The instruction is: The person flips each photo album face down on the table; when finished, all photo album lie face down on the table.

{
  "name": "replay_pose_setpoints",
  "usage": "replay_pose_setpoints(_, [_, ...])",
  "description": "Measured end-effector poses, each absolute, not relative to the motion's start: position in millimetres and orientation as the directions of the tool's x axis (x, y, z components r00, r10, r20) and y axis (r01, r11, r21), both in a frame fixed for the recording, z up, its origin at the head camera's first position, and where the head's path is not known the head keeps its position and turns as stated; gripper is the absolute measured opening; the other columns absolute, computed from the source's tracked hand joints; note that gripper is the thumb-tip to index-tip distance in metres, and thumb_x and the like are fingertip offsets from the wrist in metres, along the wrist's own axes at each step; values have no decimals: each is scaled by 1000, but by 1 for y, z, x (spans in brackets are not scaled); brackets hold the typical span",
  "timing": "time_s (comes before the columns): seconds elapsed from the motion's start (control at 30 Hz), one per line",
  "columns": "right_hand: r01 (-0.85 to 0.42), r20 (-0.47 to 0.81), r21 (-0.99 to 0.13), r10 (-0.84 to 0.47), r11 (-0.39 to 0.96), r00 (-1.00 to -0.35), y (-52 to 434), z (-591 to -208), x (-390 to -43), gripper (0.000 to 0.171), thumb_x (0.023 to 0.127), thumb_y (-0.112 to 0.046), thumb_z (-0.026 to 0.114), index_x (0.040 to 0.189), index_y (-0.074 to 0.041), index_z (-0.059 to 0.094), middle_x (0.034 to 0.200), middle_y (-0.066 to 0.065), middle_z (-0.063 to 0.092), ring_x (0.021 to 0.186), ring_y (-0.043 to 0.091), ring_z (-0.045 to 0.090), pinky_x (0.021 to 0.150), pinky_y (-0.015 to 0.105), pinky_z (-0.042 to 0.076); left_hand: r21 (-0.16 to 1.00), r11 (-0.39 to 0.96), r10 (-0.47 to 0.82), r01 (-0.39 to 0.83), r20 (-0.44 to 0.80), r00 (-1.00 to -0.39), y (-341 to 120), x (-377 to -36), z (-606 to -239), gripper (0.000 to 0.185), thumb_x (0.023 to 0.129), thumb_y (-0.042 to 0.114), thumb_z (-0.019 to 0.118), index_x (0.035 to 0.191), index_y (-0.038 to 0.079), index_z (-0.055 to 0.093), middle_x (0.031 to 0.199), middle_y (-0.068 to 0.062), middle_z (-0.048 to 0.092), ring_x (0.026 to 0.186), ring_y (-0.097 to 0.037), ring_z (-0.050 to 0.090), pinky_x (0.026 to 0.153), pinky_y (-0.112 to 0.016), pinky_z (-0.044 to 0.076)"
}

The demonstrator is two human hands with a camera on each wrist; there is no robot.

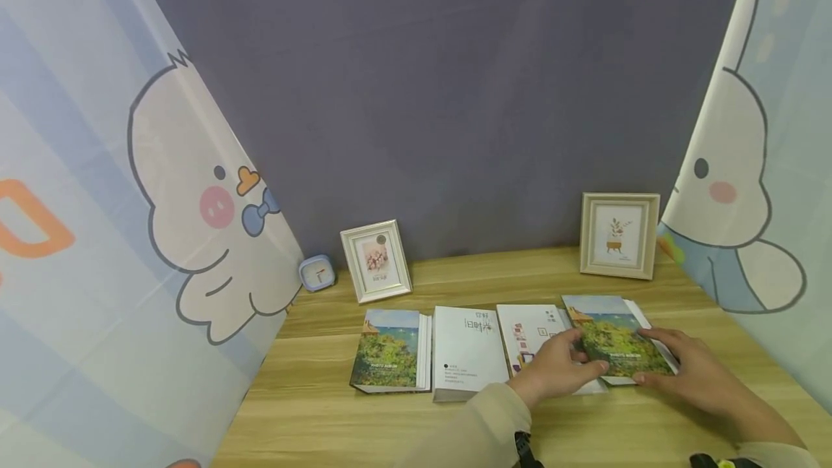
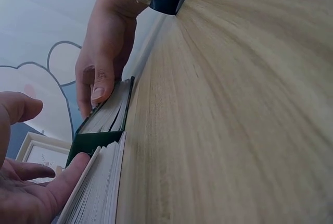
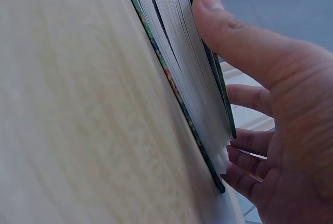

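Observation:
Four things lie in a row, the rightmost a photo album (image 1: 611,331) with a painted seaside garden cover. Against its left side rests my left hand (image 1: 562,367), fingers extended over the neighbouring white album (image 1: 531,331). In the left wrist view a fingertip (image 2: 80,161) of that hand touches by the dark green spine (image 2: 93,141), its thumb raised clear. My right hand (image 1: 698,374) lies at the painted album's right side. The right wrist view shows its thumb (image 3: 229,28) at the cover's edge and its fingers, loosely extended, beside the page edges (image 3: 182,47).
Further left lie another white album (image 1: 469,352) and a matching painted album (image 1: 388,349). Behind stand a small blue clock (image 1: 317,273), a tilted picture frame (image 1: 375,261) and a second frame (image 1: 620,237). Printed curtains (image 1: 214,128) flank the wooden table (image 1: 312,410).

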State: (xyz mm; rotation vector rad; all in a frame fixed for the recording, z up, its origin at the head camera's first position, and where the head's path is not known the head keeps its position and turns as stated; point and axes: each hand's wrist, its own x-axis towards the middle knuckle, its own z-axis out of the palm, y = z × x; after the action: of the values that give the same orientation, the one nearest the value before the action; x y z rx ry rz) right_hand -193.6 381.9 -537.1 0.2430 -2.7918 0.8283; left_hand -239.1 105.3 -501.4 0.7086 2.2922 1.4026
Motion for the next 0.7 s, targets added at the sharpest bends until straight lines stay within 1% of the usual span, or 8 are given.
replay_pose_setpoints(0.1, [-212,244,-515,-95,831,-965,382,-537,-194,89,77,-46,93,142,2,56,136,43,52,117,68,49,87,81,42,900,362,604,243,-28,-797,105,-239,-503,67,99,34,73,157,11,47,113,3,71,96,0,65,77,-22,57])
replay_pose_setpoints(0.23, [-206,232,-517,-95,831,-968,382,-538,-194,88,79,-46,92,143,1,56,138,41,51,118,67,48,86,82,41,909,344,606,235,-23,-795,105,-239,-504,65,100,33,73,157,15,48,113,5,70,96,1,64,76,-23,57])
replay_pose_setpoints(0.37, [-219,241,-528,-103,820,-965,381,-537,-194,86,79,-44,92,142,2,56,138,39,53,118,66,49,87,80,42,930,307,593,201,-22,-805,106,-238,-504,62,100,31,73,156,19,49,112,6,69,94,1,64,76,-23,57])
replay_pose_setpoints(0.5, [-239,248,-560,-115,793,-962,377,-534,-193,83,82,-40,91,144,3,55,138,39,54,120,65,51,89,77,45,951,252,562,178,6,-827,106,-237,-503,60,99,30,74,154,21,52,114,8,68,100,1,63,79,-22,56])
replay_pose_setpoints(0.57, [-243,249,-574,-117,782,-962,376,-533,-193,81,84,-39,90,144,3,55,138,38,54,121,63,52,90,67,51,957,230,546,175,22,-837,106,-236,-502,59,99,29,75,153,22,53,116,9,68,103,1,62,79,-22,56])
replay_pose_setpoints(0.63, [-248,251,-585,-119,772,-961,376,-532,-194,78,86,-37,89,144,3,55,138,36,55,120,60,55,87,50,57,962,216,532,167,28,-846,106,-237,-501,57,99,28,75,152,22,55,117,9,69,103,1,62,78,-22,56])
replay_pose_setpoints(0.7, [-252,252,-598,-120,761,-960,375,-532,-194,77,86,-35,89,144,4,55,137,36,56,118,57,58,81,34,57,966,199,524,163,36,-851,106,-237,-502,56,99,26,75,151,21,55,117,9,70,102,1,63,78,-21,57])
